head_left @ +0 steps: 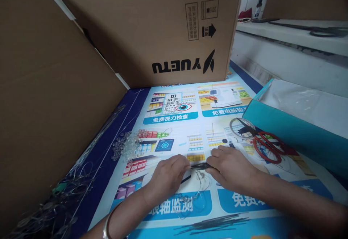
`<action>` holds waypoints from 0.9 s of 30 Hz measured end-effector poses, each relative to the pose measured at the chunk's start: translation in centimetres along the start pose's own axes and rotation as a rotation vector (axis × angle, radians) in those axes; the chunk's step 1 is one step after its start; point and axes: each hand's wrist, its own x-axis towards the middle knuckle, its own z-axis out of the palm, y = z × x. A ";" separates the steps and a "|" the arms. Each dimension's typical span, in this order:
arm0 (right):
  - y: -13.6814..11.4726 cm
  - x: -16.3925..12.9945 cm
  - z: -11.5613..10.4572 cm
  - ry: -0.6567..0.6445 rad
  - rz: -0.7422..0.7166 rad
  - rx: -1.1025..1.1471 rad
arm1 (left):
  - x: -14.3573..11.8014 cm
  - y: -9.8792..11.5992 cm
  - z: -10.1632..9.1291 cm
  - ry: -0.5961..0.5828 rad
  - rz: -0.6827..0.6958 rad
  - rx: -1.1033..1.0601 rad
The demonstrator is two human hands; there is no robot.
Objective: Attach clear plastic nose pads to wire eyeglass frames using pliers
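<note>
Both of my hands are closed over the printed sheet, fingers pinched toward each other. Between them runs a dark, narrow piece [199,166], whose exact kind I cannot make out. My left hand [170,172] grips its left end, and a bangle circles that wrist. At the other end, my right hand [231,164] has its fingers wrapped round it. Just below the piece, thin wire with clear beads [190,198] trails on the sheet. A pile of clear beads [129,146] lies left of my left hand. Nearer me rests a bundle of short dark wires [214,224].
Red-handled scissors [268,146] lie across a clear round ring [234,127] beside a teal box [293,123]. Tall cardboard panels [152,25] enclose the back and left. Tangled wire pieces [62,199] gather at left. A pale ledge [288,32] carries dark tools.
</note>
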 end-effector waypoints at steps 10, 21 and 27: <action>0.0 0.0 0.2 0.010 -0.020 -0.017 | -0.1 0.1 -0.3 -0.019 0.013 -0.012; -0.1 0.0 0.3 0.030 -0.034 -0.032 | 0.0 0.1 -0.3 -0.026 0.013 -0.011; -0.2 -0.1 0.4 0.036 -0.035 -0.041 | 0.0 0.0 -0.3 -0.036 0.001 -0.001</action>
